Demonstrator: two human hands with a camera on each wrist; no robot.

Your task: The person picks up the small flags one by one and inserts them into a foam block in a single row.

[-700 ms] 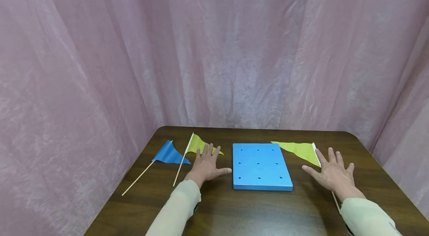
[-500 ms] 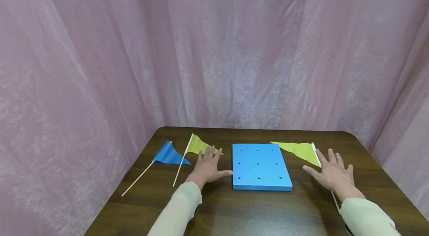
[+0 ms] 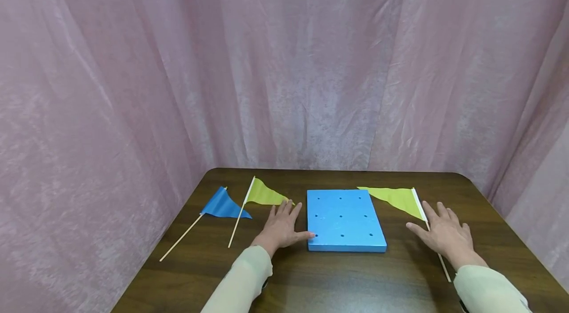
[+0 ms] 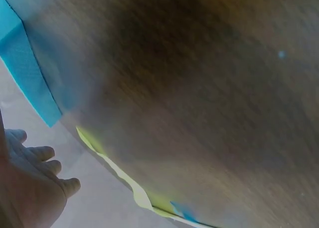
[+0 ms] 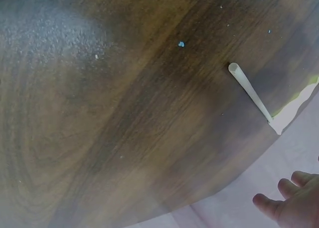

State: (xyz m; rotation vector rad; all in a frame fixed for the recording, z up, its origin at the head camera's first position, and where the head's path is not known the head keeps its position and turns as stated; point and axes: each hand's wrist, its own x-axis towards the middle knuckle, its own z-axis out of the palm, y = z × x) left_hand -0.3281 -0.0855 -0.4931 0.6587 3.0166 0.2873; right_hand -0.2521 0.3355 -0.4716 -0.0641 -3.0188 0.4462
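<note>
My left hand [image 3: 282, 228] is spread with straight fingers beside a blue board with holes [image 3: 344, 216]; its thumb overlaps the board's near left corner in the head view. Just beyond its fingertips lies a yellow-green pennant flag [image 3: 264, 193] on a thin stick. My right hand [image 3: 446, 236], fingers apart, hovers over the stick of another yellow-green flag [image 3: 397, 199], whose tip reaches the board's far right corner. Neither hand holds anything. In the left wrist view the left hand [image 4: 32, 183] shows at lower left; the right wrist view catches the right hand [image 5: 294, 198] near the flag's stick [image 5: 249, 91].
A blue pennant flag [image 3: 221, 204] lies at the left, its tip meeting the neighbouring flag's stick. Everything rests on a dark brown wooden table [image 3: 338, 283] with rounded far corners. Pink curtains [image 3: 284, 66] hang behind and at the sides.
My left hand has moved right and slightly nearer, its thumb now over the board's corner. My right hand has shifted slightly right. Flags and board keep their places.
</note>
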